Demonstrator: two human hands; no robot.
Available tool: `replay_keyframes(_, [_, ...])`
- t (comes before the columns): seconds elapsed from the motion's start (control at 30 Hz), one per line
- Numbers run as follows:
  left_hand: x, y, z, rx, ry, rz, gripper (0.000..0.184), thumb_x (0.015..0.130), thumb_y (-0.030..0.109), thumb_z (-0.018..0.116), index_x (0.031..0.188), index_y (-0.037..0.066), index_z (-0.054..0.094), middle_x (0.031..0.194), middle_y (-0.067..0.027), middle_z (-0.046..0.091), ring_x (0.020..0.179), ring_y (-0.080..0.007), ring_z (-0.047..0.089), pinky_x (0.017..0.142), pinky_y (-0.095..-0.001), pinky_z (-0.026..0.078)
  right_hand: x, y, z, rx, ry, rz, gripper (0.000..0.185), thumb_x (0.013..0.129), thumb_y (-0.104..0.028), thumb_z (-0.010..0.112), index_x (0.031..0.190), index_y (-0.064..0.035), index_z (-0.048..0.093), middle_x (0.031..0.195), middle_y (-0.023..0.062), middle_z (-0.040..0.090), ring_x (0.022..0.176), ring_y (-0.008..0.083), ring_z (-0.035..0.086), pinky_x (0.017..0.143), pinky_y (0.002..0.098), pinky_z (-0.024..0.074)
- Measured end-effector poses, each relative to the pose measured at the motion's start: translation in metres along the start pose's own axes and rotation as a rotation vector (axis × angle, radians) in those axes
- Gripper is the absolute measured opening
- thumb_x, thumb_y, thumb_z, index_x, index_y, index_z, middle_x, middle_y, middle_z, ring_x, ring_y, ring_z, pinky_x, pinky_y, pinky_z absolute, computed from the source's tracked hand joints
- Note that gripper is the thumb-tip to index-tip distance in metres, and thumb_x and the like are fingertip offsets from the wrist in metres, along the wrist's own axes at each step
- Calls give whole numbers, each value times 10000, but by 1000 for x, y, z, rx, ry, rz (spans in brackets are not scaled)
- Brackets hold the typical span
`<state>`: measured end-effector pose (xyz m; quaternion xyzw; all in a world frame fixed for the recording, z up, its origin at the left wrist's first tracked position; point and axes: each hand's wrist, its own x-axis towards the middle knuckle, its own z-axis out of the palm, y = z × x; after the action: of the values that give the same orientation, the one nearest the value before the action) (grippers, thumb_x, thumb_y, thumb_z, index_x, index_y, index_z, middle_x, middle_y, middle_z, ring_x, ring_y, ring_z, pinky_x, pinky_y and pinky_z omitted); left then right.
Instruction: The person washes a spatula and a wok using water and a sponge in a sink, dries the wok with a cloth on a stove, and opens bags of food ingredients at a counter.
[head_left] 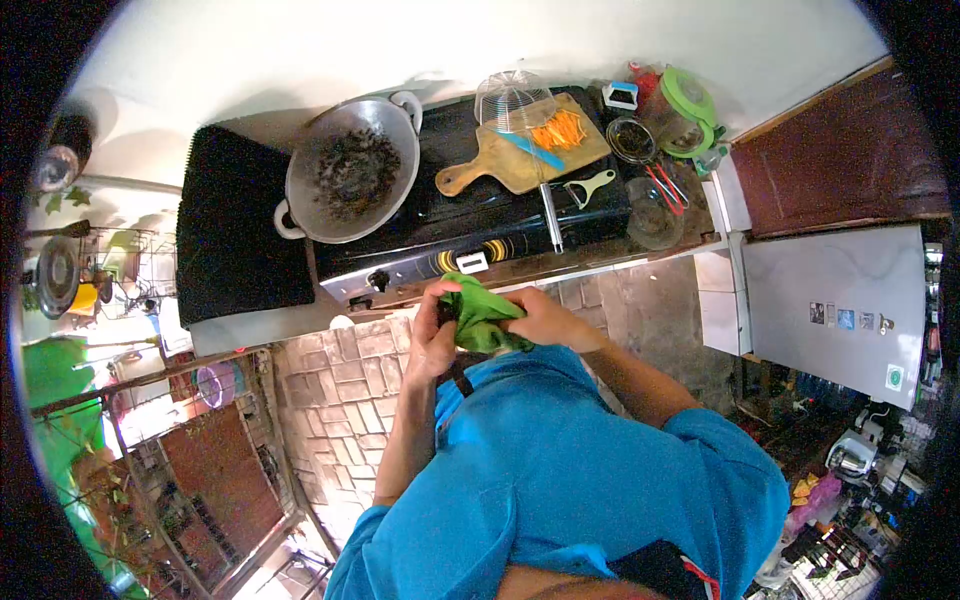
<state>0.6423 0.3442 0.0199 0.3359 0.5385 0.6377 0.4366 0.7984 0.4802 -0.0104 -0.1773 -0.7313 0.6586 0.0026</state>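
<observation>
A bunched green cloth is held between my two hands in front of the stove's front edge. My left hand grips its left side, fingers curled into the fabric. On the other side, my right hand pinches the cloth; some of its fingers are hidden by the folds. Beyond the hands, a wooden cutting board carries orange strips and a blue-bladed knife. A peeler with a pale green handle lies by the board's near edge.
A large wok with a darkened inside sits on the left of the stove. A wire strainer has its handle reaching past the stove's front edge. Right of it stand a glass bowl, red-handled scissors and a green-lidded pitcher.
</observation>
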Motion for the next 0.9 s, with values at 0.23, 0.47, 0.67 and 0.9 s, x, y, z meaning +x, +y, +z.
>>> replay_keyframes(0.23, [31, -3, 7, 161, -147, 270, 457, 554, -199, 326, 871, 29, 563, 988, -139, 592, 916, -225, 570, 868, -307, 431, -40, -26, -31, -307, 381, -306, 142, 726, -93, 671, 833, -5, 638, 908, 113, 597, 868, 261, 593, 783, 336, 459])
replay_keyframes(0.47, [74, -2, 93, -459, -562, -18, 186, 654, -100, 337, 551, 39, 406, 479, -51, 392, 422, -118, 322, 408, -250, 248, -139, -46, 13, -5, 708, 21, 141, 751, -80, 642, 870, -5, 628, 994, 132, 619, 925, 269, 597, 803, 356, 457])
replay_keyframes(0.67, [52, -26, 185, -415, -1188, -314, 174, 664, 32, 384, 491, 44, 366, 455, -57, 363, 406, -154, 320, 408, -283, 239, -218, -26, 102, -59, 1387, 136, 194, 788, -78, 599, 969, -11, 613, 969, 117, 639, 905, 202, 608, 791, 320, 466])
replay_keyframes(0.9, [-25, -22, 276, -130, -1655, -363, 116, 687, 54, 421, 645, -4, 512, 581, -58, 482, 514, -128, 420, 493, -240, 311, -266, -28, 177, 366, 1817, 240, 207, 795, -63, 592, 987, 12, 607, 851, 88, 652, 789, 116, 581, 720, 284, 468])
